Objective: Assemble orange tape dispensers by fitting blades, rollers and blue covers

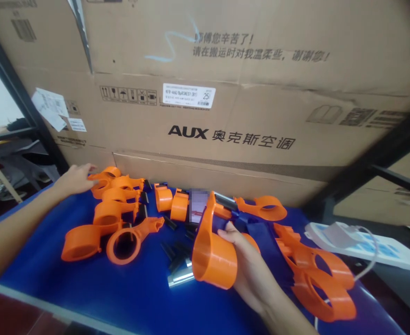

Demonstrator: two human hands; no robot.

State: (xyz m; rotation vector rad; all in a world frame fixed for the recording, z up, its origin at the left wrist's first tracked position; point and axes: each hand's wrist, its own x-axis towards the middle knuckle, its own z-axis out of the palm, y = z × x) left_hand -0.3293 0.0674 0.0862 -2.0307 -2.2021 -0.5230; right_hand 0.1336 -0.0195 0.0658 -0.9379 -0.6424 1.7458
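My right hand [241,249] grips an orange tape dispenser [214,263], a wide plastic ring with an arm pointing up. Its thumb lies on the ring; the other fingers are mostly hidden behind. Over at the far left, my left hand [74,179] reaches to the back of a pile of similar orange dispensers [110,211]. Its fingers are stretched out at the rearmost dispenser [102,181], and I cannot tell whether they touch it. Black strips [173,253] and a shiny metal piece [181,277] lie on the blue table [121,298] between the hands.
A large cardboard box [226,107] stands behind the table. Two orange dispensers [165,197] sit near it, beside a blurred phone-like screen [198,207]. More dispensers [323,284] lie at right, near a white power strip [375,246] with a cable.
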